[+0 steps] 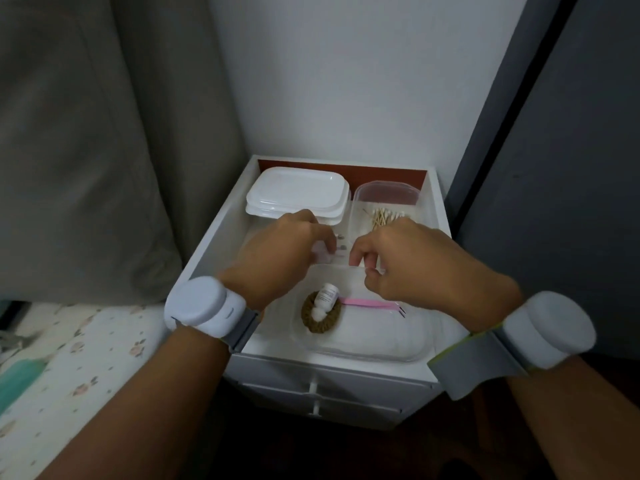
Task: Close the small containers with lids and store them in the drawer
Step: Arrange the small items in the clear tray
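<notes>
The fingers (327,237) of the left hand (280,251) curl down over a small clear container (334,252) in the middle of the open drawer (221,251), but blur and the hand itself hide whether they grip it. The fingers (360,252) of the right hand (408,261) are bent inward, thumb and forefinger close together at the far rim of a larger clear container (360,337) nearest the camera; whether they pinch the rim or only touch it I cannot tell. That near container is lidless and holds a small white bottle (325,299) lying across a brown braided ring (320,313), with pink tweezers (370,304) just beside them pointing right. Behind the right hand, at the back right of the drawer, a third clear container (384,202) stands open with a bundle of cotton swabs (384,216) inside. At the back left sits a stack of white lids (298,195), just beyond the left knuckles. Each wrist wears a white puck-shaped device on a grey strap: the left wrist device (204,306) and the right wrist device (547,327). The drawer is the top one of a white drawer unit (329,393) standing against a pale wall (346,81), with a grey curtain (86,150) to the left and a floral bed sheet (76,368) below it
</notes>
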Tool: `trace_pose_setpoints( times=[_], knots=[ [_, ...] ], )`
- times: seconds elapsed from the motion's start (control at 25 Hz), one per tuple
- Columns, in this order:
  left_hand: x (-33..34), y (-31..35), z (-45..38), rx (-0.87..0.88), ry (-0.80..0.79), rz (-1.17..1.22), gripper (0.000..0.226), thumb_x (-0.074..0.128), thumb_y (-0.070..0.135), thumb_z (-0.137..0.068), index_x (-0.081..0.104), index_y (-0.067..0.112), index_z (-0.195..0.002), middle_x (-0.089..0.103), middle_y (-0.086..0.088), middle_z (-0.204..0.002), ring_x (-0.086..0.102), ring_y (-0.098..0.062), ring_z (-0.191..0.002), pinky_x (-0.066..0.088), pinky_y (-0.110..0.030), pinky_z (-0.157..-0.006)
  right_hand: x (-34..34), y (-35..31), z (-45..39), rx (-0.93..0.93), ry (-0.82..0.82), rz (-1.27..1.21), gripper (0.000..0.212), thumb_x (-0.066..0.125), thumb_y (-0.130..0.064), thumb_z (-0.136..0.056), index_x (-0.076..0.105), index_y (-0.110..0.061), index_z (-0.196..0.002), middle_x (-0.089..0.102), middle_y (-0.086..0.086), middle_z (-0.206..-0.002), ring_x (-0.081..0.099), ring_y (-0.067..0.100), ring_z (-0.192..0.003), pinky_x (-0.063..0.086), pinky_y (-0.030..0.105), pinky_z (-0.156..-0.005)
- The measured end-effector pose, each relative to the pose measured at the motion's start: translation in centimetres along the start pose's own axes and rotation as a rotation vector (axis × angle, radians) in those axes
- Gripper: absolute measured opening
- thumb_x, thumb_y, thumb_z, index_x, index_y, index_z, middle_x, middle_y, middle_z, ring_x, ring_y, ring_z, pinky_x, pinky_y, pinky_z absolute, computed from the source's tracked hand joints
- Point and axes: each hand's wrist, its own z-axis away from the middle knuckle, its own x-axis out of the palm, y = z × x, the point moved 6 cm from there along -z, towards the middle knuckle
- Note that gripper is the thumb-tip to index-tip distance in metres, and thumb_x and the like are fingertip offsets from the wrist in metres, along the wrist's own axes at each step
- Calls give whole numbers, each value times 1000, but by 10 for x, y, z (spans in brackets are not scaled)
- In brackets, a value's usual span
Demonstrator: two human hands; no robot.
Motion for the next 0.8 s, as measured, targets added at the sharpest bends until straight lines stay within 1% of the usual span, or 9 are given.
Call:
trace_pose_setpoints(
  times=[0.12, 0.2, 0.28, 0.36, 0.44, 0.48, 0.56, 0.68, 0.8],
  knots=[
    [1, 0, -3, 42, 7, -110, 31, 65, 19, -89, 68, 32, -116, 60, -1, -114, 62, -22, -100, 53, -32, -79, -3, 3, 1, 13, 18, -2, 25, 63, -22, -86, 72, -32, -108, 71, -9, -88, 63, 13, -80, 49, 27, -66],
    [0, 2, -2, 68, 37, -148, 35, 66, 21, -89, 66, 31, -122, 59, -1, -116, 62, -22, -100, 53, -32, -79, -2, 4, 3, 23, 30, 7, 23, 65, -26, -87, 72, -31, -108, 69, -8, -93, 63, 14, -81, 46, 27, -66],
    [-1, 5, -1, 105, 51, -153, 32, 68, 19, -87, 69, 29, -117, 59, -1, -118, 63, -21, -100, 53, -31, -79, -3, 4, 7, 35, 49, 29, 22, 67, -28, -87, 71, -31, -109, 65, -6, -96, 61, 16, -82, 44, 27, -68],
    [1, 8, -1, 140, 26, -180, 28, 70, 15, -85, 73, 26, -110, 61, -2, -119, 63, -22, -102, 54, -33, -82, -3, 2, 8, 46, 57, 32, 22, 67, -27, -87, 72, -31, -108, 63, -3, -95, 63, 18, -84, 51, 30, -72],
    [4, 8, -4, 176, -14, -198, 25, 72, 11, -81, 74, 21, -103, 67, -4, -113, 64, -23, -100, 54, -33, -80, -3, 0, 8, 46, 65, 24, 22, 67, -26, -86, 73, -31, -107, 67, -1, -99, 65, 21, -86, 55, 34, -75],
    [6, 6, -6, 187, -27, -202, 24, 73, 8, -80, 74, 20, -101, 69, -4, -109, 65, -24, -97, 54, -32, -78, -3, 0, 7, 45, 73, 24, 22, 66, -26, -86, 73, -31, -107, 69, -1, -100, 66, 21, -86, 54, 33, -74],
    [8, 4, -7, 187, -50, -199, 25, 73, 6, -79, 73, 20, -99, 71, -5, -106, 65, -24, -93, 54, -32, -77, -4, 0, 9, 52, 84, 33, 23, 66, -26, -86, 74, -31, -106, 70, -1, -100, 66, 22, -85, 53, 32, -72],
    [2, 5, -3, 188, -47, -167, 23, 73, 12, -82, 74, 18, -104, 69, -6, -111, 63, -24, -101, 52, -33, -84, -6, 1, 12, 63, 101, 56, 20, 65, -27, -88, 74, -29, -105, 69, -2, -96, 65, 21, -84, 48, 30, -67],
    [-16, 10, 5, 172, 37, -76, 22, 72, 23, -83, 72, 20, -104, 68, -3, -111, 59, -23, -102, 49, -33, -85, -8, 2, 17, 87, 111, 112, 17, 63, -30, -90, 73, -26, -103, 69, 0, -93, 63, 20, -78, 38, 27, -63]
  ],
)
